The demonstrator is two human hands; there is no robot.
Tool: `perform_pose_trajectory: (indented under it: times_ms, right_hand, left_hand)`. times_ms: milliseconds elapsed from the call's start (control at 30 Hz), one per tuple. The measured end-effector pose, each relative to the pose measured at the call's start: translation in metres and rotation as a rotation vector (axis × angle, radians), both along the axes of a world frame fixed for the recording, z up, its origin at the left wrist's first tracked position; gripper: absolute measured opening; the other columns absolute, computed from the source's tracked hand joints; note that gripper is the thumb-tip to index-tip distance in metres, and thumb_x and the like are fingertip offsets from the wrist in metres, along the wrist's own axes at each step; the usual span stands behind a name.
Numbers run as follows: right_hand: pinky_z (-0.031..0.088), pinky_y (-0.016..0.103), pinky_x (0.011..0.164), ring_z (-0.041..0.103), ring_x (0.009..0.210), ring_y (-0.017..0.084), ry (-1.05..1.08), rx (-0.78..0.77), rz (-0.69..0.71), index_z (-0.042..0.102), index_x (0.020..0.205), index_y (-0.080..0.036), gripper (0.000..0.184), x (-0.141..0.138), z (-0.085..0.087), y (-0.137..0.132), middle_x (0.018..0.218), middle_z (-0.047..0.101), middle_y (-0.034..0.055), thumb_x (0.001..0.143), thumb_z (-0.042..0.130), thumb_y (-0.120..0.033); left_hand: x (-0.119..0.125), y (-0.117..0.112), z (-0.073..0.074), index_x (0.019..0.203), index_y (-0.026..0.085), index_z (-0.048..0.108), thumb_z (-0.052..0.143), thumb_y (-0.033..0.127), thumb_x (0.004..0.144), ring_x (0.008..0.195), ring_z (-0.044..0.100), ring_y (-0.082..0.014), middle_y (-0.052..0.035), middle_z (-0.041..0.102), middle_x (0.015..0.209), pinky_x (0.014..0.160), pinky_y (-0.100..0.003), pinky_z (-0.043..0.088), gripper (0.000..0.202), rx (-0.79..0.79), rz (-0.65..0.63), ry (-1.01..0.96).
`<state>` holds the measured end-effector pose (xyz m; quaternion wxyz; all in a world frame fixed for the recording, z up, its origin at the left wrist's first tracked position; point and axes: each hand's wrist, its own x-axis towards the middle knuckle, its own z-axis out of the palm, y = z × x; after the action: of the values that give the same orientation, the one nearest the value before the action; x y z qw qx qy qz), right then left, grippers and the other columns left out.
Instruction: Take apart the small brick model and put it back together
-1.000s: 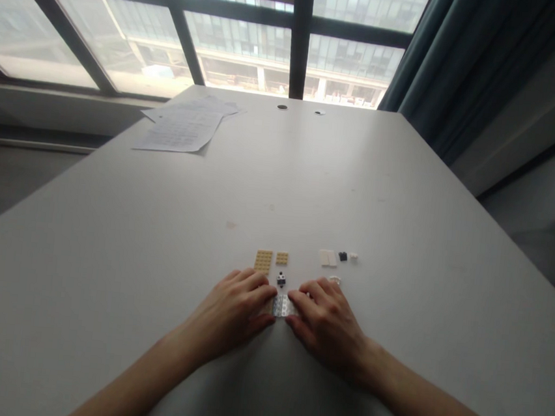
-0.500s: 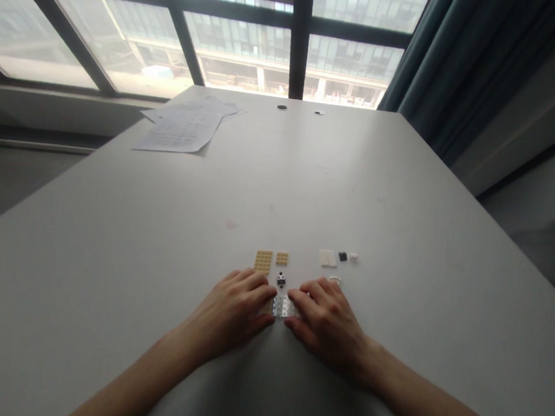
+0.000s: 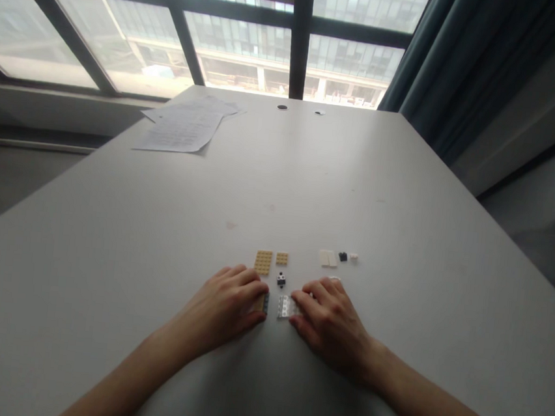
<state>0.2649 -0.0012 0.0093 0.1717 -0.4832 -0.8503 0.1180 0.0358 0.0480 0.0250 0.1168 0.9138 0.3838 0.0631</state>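
My left hand (image 3: 224,304) rests low on the grey table (image 3: 157,236), its fingers pinched on a small tan and grey brick piece (image 3: 262,302). My right hand (image 3: 328,317) lies beside it, fingers closed on a pale grey studded plate (image 3: 285,306). A narrow gap separates the two pieces. Just beyond them sits a small black and white brick (image 3: 281,279). Two tan plates lie farther out, a larger tan plate (image 3: 263,261) and a smaller tan plate (image 3: 282,258).
To the right lie a white tile (image 3: 328,258), a tiny black piece (image 3: 342,256) and a tiny white piece (image 3: 353,257). Loose paper sheets (image 3: 184,125) lie at the far left near the window. A dark curtain (image 3: 449,61) hangs at the right.
The two hands have drawn slightly apart. The tan and grey piece in the left hand now shows separate from the pale plate in the right hand.
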Motion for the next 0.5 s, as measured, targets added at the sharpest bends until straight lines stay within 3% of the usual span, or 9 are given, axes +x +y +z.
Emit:
perform_pose_trajectory:
  times_ms: [367, 500]
  right_hand:
    - [0.038, 0.043, 0.091, 0.051, 0.095, 0.025, 0.065, 0.033, 0.012, 0.059, 0.114, -0.018, 0.029, 0.0030, -0.0035, 0.0000, 0.101, 0.063, 0.0090, 0.087, 0.060, -0.026]
    - [0.041, 0.041, 0.088, 0.054, 0.094, 0.024, 0.157, 0.131, -0.015, 0.060, 0.116, -0.018, 0.030, 0.0083, -0.0067, 0.0008, 0.102, 0.063, 0.0095, 0.088, 0.060, -0.028]
  left_hand:
    - [-0.0004, -0.0007, 0.0045, 0.098, 0.023, 0.065, 0.068, 0.026, 0.077, 0.092, 0.059, -0.0228, -0.0049, 0.065, 0.098, 0.082, -0.036, 0.047, 0.022, -0.004, 0.000, 0.015]
    - [-0.0020, -0.0008, 0.0051, 0.102, 0.024, 0.064, 0.072, 0.030, 0.074, 0.092, 0.059, -0.0241, -0.0054, 0.065, 0.099, 0.081, -0.038, 0.048, 0.030, 0.011, 0.006, 0.006]
